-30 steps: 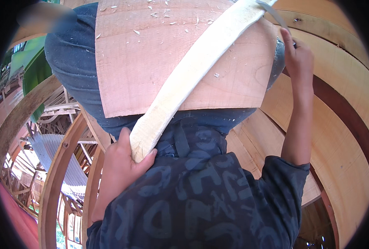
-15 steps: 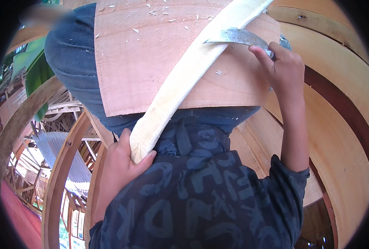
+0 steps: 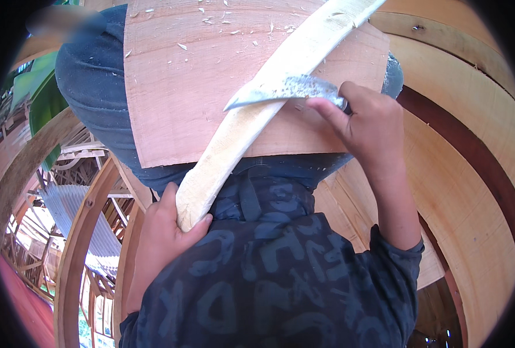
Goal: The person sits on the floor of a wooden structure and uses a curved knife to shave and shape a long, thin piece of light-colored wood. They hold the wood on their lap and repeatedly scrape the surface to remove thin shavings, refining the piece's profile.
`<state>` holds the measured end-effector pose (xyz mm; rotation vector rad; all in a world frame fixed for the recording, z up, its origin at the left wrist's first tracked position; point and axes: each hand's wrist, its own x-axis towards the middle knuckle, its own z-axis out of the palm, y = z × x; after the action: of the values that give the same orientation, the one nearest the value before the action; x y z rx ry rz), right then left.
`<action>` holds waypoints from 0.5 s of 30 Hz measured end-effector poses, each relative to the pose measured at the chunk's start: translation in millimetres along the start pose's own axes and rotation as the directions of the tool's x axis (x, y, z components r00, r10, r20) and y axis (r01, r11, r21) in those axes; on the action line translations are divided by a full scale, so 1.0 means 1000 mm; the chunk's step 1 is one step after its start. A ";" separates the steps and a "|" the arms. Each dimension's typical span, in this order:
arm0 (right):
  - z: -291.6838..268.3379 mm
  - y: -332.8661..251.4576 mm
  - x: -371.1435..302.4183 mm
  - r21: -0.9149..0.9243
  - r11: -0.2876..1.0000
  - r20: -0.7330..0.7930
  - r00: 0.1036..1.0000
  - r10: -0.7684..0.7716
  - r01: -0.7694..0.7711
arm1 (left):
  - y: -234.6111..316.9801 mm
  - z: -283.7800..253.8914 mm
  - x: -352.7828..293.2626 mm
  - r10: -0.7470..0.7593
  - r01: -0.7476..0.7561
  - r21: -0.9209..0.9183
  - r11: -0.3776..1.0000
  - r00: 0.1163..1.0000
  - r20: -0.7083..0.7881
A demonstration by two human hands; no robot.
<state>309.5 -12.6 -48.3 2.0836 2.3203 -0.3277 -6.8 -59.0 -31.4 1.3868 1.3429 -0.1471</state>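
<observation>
My left hand (image 3: pixel 166 232) grips the near end of a long, pale, curved wooden strip (image 3: pixel 251 119), which slants up to the right across a flat reddish wooden board (image 3: pixel 176 87) lying on my lap. My right hand (image 3: pixel 364 122) holds a wide metal blade (image 3: pixel 280 91) by its handle. The blade lies across the strip near its middle, its pointed tip aimed left. Small wood shavings (image 3: pixel 211 17) are scattered over the board's far part.
Curved wooden planks (image 3: pixel 472 174) sweep around on the right. On the left stand bent wooden ribs (image 3: pixel 80 243), with a corrugated metal sheet (image 3: pixel 72 209) and timber frames below them. Green leaves (image 3: pixel 40 98) show at the upper left.
My right hand has drawn the blade down the strip toward me, from the strip's far end to near its middle. My left hand has kept its grip on the near end.
</observation>
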 end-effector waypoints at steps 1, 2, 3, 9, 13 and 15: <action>0.004 0.017 0.011 -0.015 0.991 -0.079 0.988 0.134 -0.136 | -0.001 0.001 -0.003 -0.005 0.005 0.001 1.000 1.000 -0.013; 0.007 0.046 0.020 -0.023 0.959 -0.158 0.948 0.275 -0.282 | -0.001 0.001 -0.005 -0.007 0.007 -0.009 1.000 1.000 -0.018; -0.004 0.089 0.028 0.003 0.893 -0.102 0.888 0.449 -0.451 | 0.001 0.001 -0.007 -0.009 0.009 -0.018 1.000 1.000 -0.027; -0.018 0.059 0.013 0.073 0.896 -0.049 0.896 0.441 -0.438 | -0.001 -0.006 0.003 -0.045 0.054 -0.094 0.994 0.995 0.092; -0.009 0.020 0.013 0.207 0.912 0.047 0.935 0.352 -0.354 | -0.010 -0.011 0.004 0.001 0.019 -0.189 0.982 0.994 0.106; -0.008 0.014 0.010 0.290 0.878 0.083 0.924 0.374 -0.381 | -0.018 -0.016 0.002 0.025 0.032 -0.325 0.945 0.985 0.172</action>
<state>323.0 0.1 -44.0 2.5877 1.8790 -0.7274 -29.0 -51.1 -38.2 1.0661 1.1633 -0.0436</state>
